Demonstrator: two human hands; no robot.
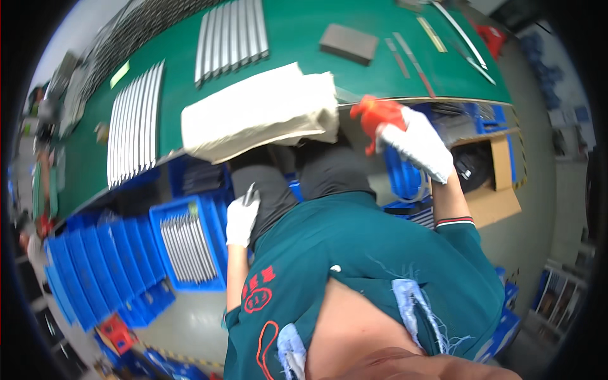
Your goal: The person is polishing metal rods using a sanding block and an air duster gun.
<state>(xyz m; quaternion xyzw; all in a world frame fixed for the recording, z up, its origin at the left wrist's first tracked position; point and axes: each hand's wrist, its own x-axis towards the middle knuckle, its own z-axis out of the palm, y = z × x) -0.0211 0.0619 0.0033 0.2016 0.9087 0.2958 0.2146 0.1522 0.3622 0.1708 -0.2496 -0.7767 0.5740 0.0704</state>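
Observation:
My right hand, in a white glove, is raised beside the front edge of the green table. Its fingers are closed round a bright red thing with an uneven outline, too blurred to name. Low by my left thigh is my left hand, also gloved in white. From its closed fingers a short, narrow grey piece sticks up, perhaps metal. In front of me a folded cream cloth lies at the table's edge and hangs over it a little.
On the green table lie two rows of silver metal bars, a brown block and several thin tools. Blue bins stand at the left, one holding metal bars. An open cardboard box is at the right.

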